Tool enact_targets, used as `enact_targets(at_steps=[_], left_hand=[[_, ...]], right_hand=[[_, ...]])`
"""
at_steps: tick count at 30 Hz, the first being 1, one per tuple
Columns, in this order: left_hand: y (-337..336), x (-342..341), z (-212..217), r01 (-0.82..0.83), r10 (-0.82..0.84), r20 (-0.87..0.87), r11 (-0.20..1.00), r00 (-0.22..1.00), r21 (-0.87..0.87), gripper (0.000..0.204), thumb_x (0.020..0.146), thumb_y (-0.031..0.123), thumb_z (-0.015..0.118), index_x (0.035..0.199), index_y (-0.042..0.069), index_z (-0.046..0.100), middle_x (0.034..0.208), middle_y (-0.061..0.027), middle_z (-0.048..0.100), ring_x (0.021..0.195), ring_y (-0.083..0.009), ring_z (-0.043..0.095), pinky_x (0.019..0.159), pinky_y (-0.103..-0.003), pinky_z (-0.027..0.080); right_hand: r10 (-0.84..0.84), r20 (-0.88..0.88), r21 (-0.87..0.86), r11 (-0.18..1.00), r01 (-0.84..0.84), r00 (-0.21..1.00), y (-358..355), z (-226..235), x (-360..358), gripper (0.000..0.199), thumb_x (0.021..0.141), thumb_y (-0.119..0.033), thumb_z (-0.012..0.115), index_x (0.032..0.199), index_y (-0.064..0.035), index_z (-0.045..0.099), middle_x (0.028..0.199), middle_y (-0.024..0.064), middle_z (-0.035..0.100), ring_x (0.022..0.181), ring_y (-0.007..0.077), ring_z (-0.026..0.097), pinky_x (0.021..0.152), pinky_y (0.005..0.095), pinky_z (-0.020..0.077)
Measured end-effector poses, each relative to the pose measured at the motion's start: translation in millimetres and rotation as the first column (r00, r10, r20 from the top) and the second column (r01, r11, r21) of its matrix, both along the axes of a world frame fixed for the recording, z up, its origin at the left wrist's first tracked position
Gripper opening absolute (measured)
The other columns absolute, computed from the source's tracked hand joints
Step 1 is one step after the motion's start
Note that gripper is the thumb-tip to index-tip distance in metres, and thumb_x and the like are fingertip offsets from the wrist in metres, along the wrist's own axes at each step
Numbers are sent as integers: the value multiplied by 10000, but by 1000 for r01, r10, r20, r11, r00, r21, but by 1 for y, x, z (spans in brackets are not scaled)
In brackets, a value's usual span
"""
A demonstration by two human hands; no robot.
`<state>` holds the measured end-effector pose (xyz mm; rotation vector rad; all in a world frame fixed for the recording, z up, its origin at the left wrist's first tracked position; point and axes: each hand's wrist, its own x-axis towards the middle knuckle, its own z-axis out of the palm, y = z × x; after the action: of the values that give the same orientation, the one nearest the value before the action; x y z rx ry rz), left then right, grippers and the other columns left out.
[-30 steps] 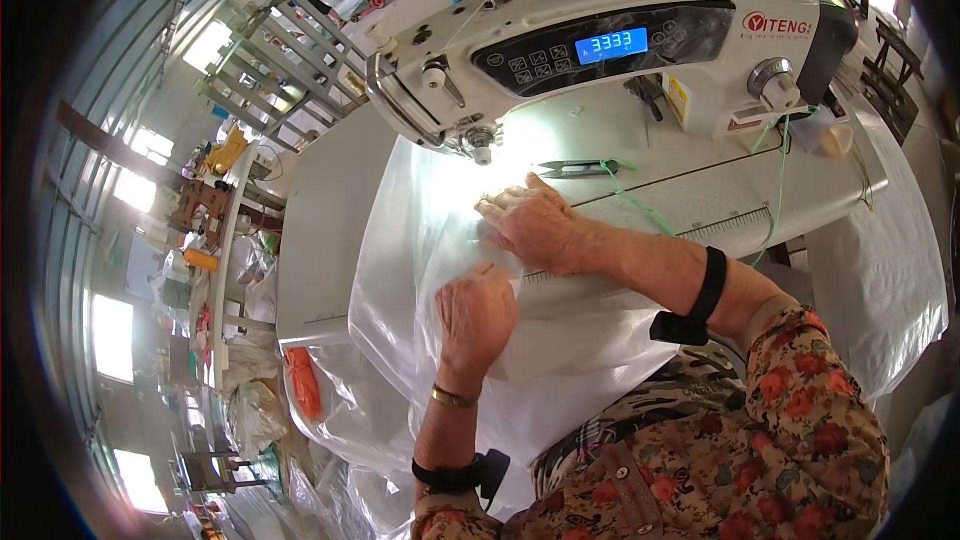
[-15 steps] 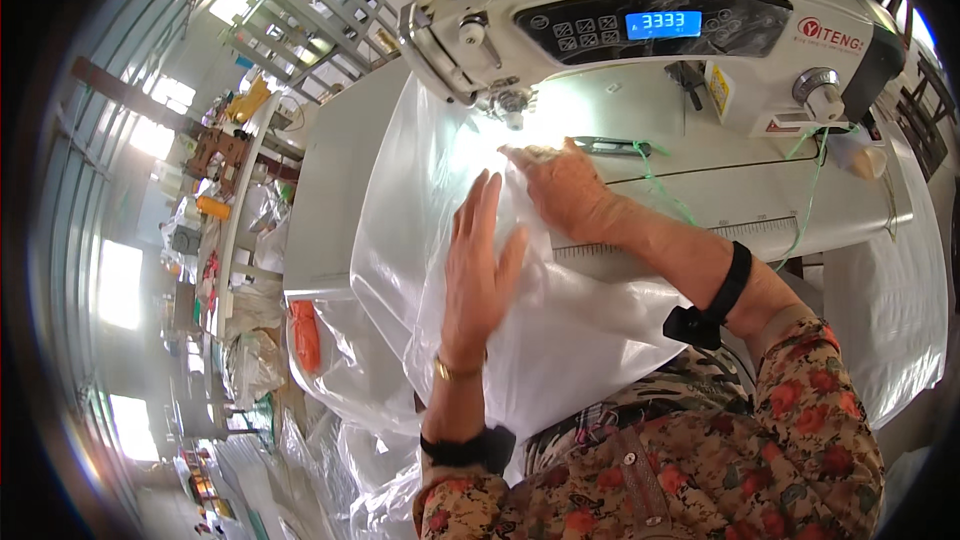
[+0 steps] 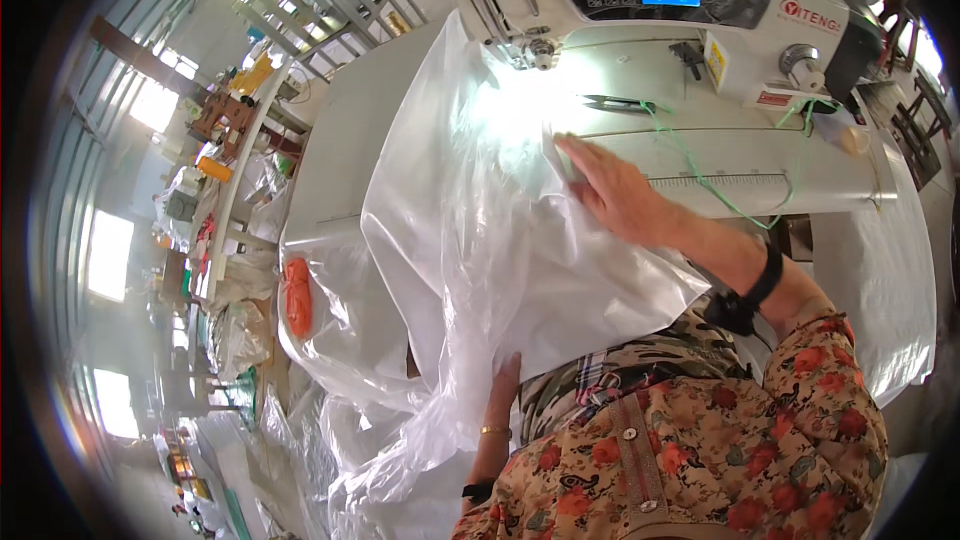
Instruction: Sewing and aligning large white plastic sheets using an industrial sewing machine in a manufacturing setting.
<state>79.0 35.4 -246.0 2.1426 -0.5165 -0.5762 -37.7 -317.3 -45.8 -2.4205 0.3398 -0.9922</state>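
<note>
A large sheet of clear-white plastic film spreads from under the head of a sewing machine down over my lap. My right hand lies at the sheet's right edge, fingers stretched toward the brightly lit needle area, which glare washes out. Low down by my waist is my left hand; the film hides its fingers. Just right of the lit spot, dark thread snips lie on the machine bed, with a green string running from them.
A ruler scale runs along the near part of the sewing table. An orange bundle sits at the table's left corner. More plastic film hangs below left. Beyond, a cluttered shelf stands at the left.
My left hand has dropped from the sheet near the needle down to my waist, under the film. My right hand has shifted right and nearer to me, away from the needle area.
</note>
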Motion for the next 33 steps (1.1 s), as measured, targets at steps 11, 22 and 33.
enact_targets(at_steps=[11,22,33], left_hand=[[11,32,-23,-22,22,-28,1000,999,-15,279,907,207,583,1100,36,689,1186,-188,634,1122,-384,582,974,-427,450],[27,116,47,-66,71,196,997,978,-31,274,913,219,580,1073,30,697,1155,-191,647,1096,-381,599,955,-427,461],[70,176,73,-73,-22,382,970,924,231,275,919,230,577,1047,24,706,1124,-195,660,1069,-378,616,937,-427,471]], right_hand=[[131,-14,828,558,-62,991,47,-95,-60,626,904,-551,553,1181,9,607,1128,168,655,1041,278,619,915,404,474],[657,239,971,-145,-192,715,114,-7,-31,574,864,-415,679,1225,20,582,1227,138,586,1115,218,540,1030,362,374],[607,-63,990,136,-25,793,152,-94,-29,385,876,-353,682,1046,-8,665,890,52,663,755,120,565,656,282,444]])
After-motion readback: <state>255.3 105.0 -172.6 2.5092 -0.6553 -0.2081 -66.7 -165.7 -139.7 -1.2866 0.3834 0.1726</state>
